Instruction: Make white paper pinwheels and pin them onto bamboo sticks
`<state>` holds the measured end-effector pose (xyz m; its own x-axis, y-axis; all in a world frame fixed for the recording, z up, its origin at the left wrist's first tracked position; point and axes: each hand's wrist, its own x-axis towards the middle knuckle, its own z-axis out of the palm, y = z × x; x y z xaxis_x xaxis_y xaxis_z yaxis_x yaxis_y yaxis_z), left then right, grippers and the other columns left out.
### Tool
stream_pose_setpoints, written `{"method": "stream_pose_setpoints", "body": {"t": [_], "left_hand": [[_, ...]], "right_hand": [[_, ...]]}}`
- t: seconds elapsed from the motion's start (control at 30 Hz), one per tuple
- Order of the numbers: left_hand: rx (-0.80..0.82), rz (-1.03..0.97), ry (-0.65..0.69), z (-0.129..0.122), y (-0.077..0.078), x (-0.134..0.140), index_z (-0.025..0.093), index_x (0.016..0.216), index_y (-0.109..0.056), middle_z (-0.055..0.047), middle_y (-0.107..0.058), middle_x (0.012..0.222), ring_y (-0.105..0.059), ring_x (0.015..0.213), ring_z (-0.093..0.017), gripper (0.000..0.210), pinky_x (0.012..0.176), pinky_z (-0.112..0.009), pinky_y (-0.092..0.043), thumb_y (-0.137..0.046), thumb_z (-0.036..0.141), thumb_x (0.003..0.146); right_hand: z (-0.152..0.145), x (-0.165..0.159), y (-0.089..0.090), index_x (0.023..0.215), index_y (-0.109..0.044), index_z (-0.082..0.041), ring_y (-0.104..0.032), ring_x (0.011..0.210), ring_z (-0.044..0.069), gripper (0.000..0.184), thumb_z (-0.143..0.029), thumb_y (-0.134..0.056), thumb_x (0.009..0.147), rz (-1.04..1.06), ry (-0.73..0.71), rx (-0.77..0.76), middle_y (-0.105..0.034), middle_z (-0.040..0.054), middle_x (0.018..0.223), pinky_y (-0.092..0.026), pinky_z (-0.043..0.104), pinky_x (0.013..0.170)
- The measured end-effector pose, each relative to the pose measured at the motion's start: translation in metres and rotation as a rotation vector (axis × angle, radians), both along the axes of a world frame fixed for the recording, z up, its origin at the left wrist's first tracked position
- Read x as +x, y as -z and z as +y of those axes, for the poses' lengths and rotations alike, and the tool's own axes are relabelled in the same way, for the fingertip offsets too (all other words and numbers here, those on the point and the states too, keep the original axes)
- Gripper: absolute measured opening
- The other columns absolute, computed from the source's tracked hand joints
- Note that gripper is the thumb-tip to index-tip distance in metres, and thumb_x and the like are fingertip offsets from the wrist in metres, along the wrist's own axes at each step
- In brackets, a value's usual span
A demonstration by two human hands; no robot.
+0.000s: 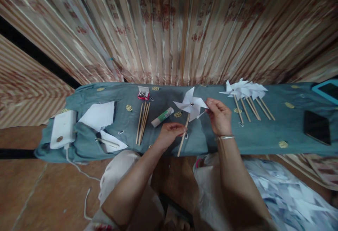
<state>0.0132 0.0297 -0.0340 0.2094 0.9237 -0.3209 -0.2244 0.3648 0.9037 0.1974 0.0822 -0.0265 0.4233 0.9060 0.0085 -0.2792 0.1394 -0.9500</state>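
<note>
A white paper pinwheel (194, 109) on a thin wooden stick (182, 142) is held over the cloth-covered table, a small dark pin at its centre. My left hand (172, 133) pinches the stick below the blades. With a silver bracelet at the wrist, my right hand (219, 114) has thumb and fingertips closed at the tip of the right-hand blade. Just left of the pinwheel lies a glue stick (162, 117) with a green label. Beyond it are several loose wooden sticks (143, 123) and a small open red box (143, 93) of metal pins.
Several finished pinwheels (244, 90) lie at the right, near a dark phone (317, 127) and a blue-framed device (327, 89). At the left are white paper sheets (99, 114), a pen-like tool (107, 141) and a white power bank (62, 129) with a cable. A curtain (169, 30) hangs behind.
</note>
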Motion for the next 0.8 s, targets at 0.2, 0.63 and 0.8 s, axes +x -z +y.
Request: {"method": "stream_pose_setpoints", "body": {"t": [0.2, 0.63, 0.8], "left_hand": [[0.043, 0.031, -0.005, 0.001, 0.003, 0.001, 0.015, 0.062, -0.073, -0.001, -0.066, 0.059, -0.054, 0.058, -0.012, 0.033, 0.062, -0.025, -0.044, -0.086, 0.044, 0.051], [0.063, 0.036, -0.097, 0.006, 0.011, 0.001, 0.016, 0.064, -0.073, -0.001, -0.067, 0.061, -0.058, 0.059, -0.013, 0.024, 0.061, -0.025, -0.046, -0.082, 0.036, 0.055], [0.073, 0.024, -0.119, 0.007, 0.012, 0.002, 0.016, 0.063, -0.073, -0.001, -0.066, 0.06, -0.057, 0.059, -0.012, 0.023, 0.062, -0.025, -0.045, -0.082, 0.036, 0.055]], "right_hand": [[0.0, -0.002, 0.0, 0.074, -0.076, -0.021, -0.055, 0.056, 0.006, 0.025, -0.029, -0.087, 0.053, 0.022, -0.017, 0.003, -0.067, -0.0048, 0.064, -0.046, 0.019, 0.053], [-0.008, -0.012, 0.003, 0.075, -0.075, -0.023, -0.055, 0.057, 0.009, 0.028, -0.034, -0.087, 0.052, -0.017, -0.053, -0.039, -0.068, -0.0039, 0.065, -0.044, 0.023, 0.054], [-0.011, -0.016, 0.005, 0.076, -0.075, -0.023, -0.055, 0.057, 0.009, 0.032, -0.037, -0.089, 0.051, -0.008, -0.09, -0.053, -0.069, -0.0041, 0.065, -0.044, 0.023, 0.054]]}}
